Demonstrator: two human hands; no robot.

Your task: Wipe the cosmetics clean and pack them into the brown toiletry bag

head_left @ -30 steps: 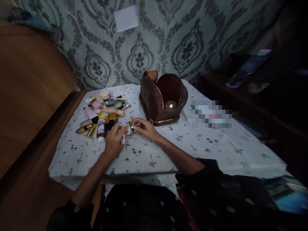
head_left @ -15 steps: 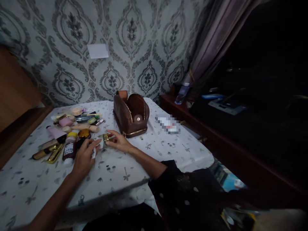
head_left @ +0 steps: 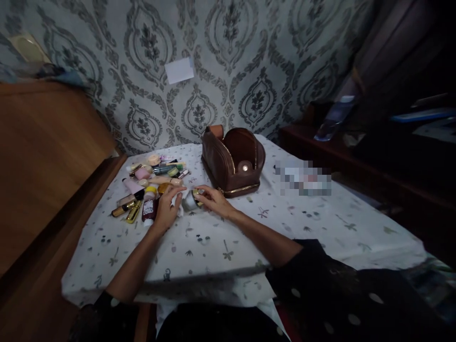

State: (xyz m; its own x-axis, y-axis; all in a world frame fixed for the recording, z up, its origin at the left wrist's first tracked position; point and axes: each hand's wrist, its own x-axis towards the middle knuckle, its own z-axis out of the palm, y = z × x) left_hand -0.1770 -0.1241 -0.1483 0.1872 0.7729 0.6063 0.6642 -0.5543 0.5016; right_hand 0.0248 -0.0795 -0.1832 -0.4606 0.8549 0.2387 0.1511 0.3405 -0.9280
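My right hand (head_left: 215,202) grips a small clear jar (head_left: 191,202) by its gold lid end, tilted on its side just above the tablecloth. My left hand (head_left: 168,210) is closed on a crumpled white tissue (head_left: 180,209) beside the jar. Left of that hand stands a dark red bottle (head_left: 149,210) with a white end. Around it lie gold tubes (head_left: 133,212), an amber jar (head_left: 163,188) partly hidden by my fingers, a pink item (head_left: 143,172) and several other cosmetics. Behind my right hand sits a brown cosmetic bag (head_left: 231,164), unzipped at the top.
A white patterned tablecloth (head_left: 228,237) covers the table. A blurred-out flat item (head_left: 302,178) lies right of the bag. Beyond the table's right side, a plastic bottle (head_left: 335,118) stands on a dark ledge. A wooden panel (head_left: 46,156) borders the left side.
The view has swung left, so everything sits further right in the picture. The jar has turned in my right hand, showing more of its clear body toward the tissue.
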